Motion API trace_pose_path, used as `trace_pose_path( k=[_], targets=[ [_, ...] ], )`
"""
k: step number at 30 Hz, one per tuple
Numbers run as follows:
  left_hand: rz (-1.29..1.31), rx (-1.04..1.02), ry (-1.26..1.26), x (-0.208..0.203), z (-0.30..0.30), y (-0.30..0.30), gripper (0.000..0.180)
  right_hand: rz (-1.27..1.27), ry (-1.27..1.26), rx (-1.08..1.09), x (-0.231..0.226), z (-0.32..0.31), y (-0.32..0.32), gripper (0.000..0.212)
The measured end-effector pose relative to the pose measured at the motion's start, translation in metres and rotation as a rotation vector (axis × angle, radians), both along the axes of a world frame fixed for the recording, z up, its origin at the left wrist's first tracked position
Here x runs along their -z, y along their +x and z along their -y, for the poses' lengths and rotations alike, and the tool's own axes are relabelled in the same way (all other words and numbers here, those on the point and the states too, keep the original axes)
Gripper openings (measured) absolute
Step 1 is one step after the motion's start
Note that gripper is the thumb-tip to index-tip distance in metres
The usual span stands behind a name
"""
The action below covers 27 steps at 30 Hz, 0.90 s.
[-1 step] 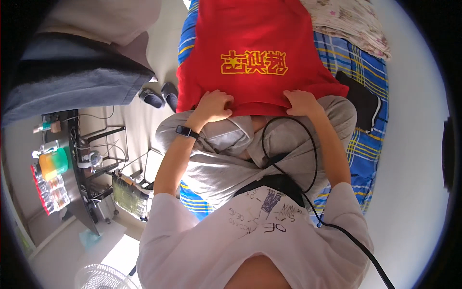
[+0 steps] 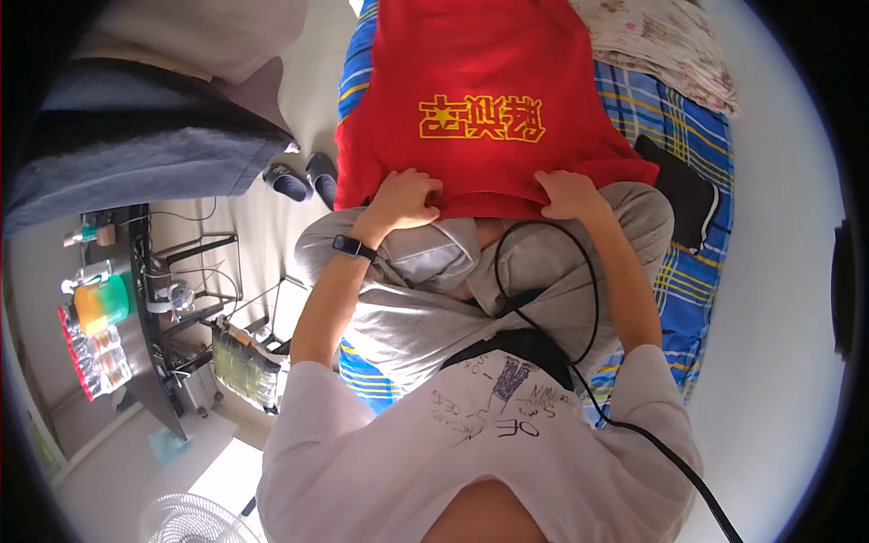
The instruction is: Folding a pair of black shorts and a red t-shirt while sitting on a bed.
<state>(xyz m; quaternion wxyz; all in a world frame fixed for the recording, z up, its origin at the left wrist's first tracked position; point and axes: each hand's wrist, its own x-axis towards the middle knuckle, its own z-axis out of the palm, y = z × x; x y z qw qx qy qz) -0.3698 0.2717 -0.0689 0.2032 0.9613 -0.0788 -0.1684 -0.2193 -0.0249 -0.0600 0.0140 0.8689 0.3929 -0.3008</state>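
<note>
A red shirt (image 2: 480, 54) with yellow lettering lies spread out in front of me, its near edge reaching my crossed legs. My left hand (image 2: 409, 198) grips that edge left of the middle, fingers curled over the fabric. On the same edge, farther right, my right hand (image 2: 566, 194) pinches the cloth. Between the two hands the hem sags slightly over my grey trousers (image 2: 416, 258). A black cable (image 2: 593, 299) loops across my lap below the shirt. On my left wrist sits a dark watch (image 2: 353, 247).
Beneath me is a bed with a blue plaid sheet (image 2: 692, 299). A folded floral cloth (image 2: 661, 45) and a black garment (image 2: 677, 185) lie to the right, near a white wall (image 2: 778, 271). Leftward are slippers (image 2: 288, 182), a dark desk (image 2: 149, 362) and a fan (image 2: 195, 520).
</note>
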Motion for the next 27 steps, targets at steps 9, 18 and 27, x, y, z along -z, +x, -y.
trace_pose_path(
  k=[9, 18, 27],
  targets=[
    [0.414, -0.833, 0.009, 0.019, -0.117, -0.016, 0.046, -0.041, -0.022, -0.086, -0.005, -0.009, 0.006, 0.057],
    [-0.614, -1.066, -0.249, 0.043, -0.160, -0.005, 0.078, -0.146, 0.007, -0.031, 0.014, 0.002, 0.012, 0.058],
    [-0.110, -1.335, -1.008, 0.098, -0.201, -0.029, 0.036, -0.154, 0.172, 0.000, 0.028, 0.024, 0.023, 0.049]
  ],
)
